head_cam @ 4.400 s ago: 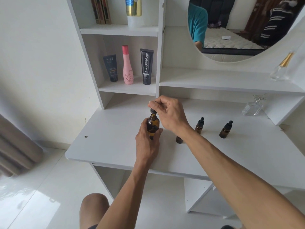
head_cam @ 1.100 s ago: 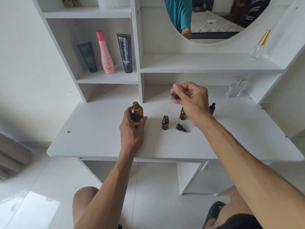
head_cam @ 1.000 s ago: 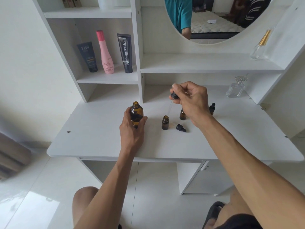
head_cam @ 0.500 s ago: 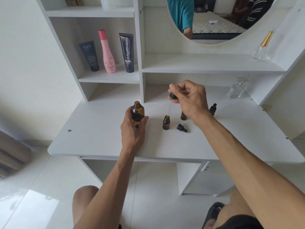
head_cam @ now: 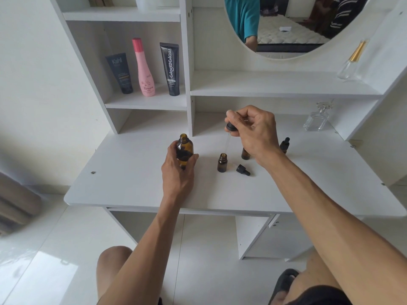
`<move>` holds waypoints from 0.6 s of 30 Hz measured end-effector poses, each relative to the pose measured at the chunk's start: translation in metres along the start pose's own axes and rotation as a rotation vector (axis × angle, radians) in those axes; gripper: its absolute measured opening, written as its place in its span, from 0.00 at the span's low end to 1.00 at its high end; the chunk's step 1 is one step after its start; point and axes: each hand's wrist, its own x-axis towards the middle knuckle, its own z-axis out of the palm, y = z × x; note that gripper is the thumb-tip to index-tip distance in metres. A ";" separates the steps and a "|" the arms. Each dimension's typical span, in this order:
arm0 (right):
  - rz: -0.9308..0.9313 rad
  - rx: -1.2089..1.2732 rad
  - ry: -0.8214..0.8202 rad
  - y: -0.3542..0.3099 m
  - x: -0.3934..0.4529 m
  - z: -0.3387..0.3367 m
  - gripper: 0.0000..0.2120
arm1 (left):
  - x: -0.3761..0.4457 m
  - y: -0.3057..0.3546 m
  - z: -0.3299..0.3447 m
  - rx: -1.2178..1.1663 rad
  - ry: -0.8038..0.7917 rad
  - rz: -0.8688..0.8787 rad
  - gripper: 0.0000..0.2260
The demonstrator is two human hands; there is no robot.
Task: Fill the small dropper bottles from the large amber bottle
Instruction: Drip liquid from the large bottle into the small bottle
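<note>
The right hand [head_cam: 253, 130] pinches the black-bulbed glass dropper [head_cam: 230, 133], whose tip has come down to, seemingly into, the open small amber bottle [head_cam: 222, 163]; beside it, left hand [head_cam: 178, 170] fingers curl round the large amber bottle [head_cam: 184, 148].

Desk [head_cam: 123, 186] left half bare from left edge to the large amber bottle [head_cam: 184, 150], gripped by left hand [head_cam: 178, 172]. Front edge strip bare under both forearms. Mid-desk cluster blocks: open small bottle [head_cam: 222, 163], loose dropper cap [head_cam: 242, 169] just beside it, second small bottle [head_cam: 245, 153] behind, capped one [head_cam: 284, 145] further right. Right hand [head_cam: 253, 130] holds pipette [head_cam: 228, 143] above the open bottle. Right half toward right edge bare; glass flask [head_cam: 316, 119] at back right corner. Shelf divider [head_cam: 191, 115] stands just behind the amber bottle.
</note>
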 end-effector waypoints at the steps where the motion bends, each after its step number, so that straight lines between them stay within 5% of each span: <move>1: 0.002 0.005 0.002 0.000 0.000 0.000 0.09 | 0.000 0.000 0.000 -0.001 0.000 -0.002 0.22; 18: -0.065 0.271 -0.041 -0.051 0.020 0.052 0.09 | 0.001 0.000 -0.001 -0.014 -0.001 0.000 0.22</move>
